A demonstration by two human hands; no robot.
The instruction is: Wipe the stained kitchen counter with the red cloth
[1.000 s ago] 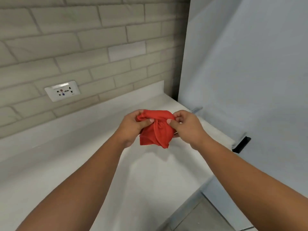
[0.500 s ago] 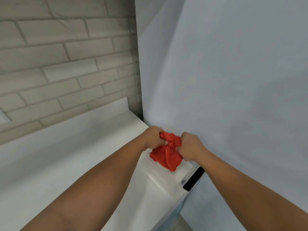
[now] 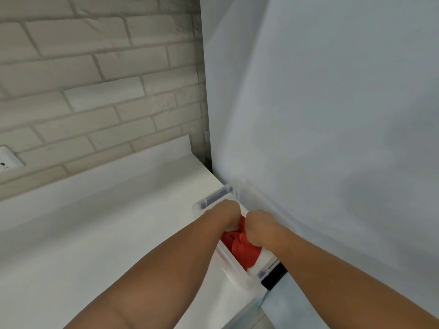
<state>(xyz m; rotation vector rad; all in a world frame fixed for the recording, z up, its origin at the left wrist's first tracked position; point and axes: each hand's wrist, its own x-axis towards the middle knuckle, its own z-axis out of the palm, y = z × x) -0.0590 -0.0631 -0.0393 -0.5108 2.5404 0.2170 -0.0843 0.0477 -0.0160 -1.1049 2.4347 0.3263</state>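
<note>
A red cloth (image 3: 240, 249) is bunched between 2 hands at the far right end of a white worktop (image 3: 95, 233), held down inside a clear plastic bin (image 3: 228, 260) beside a pale panel (image 3: 332, 115). The left hand (image 3: 225, 216) and right hand (image 3: 257, 227) both have their grip closed on the cloth. No stain can be made out; wiping appears not yet begun.

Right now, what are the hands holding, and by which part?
Both hold the red cloth, bunched. The left hand and right hand grip its gathered top, side by side; the rest hangs down into a clear plastic bin at the counter's end.
</note>
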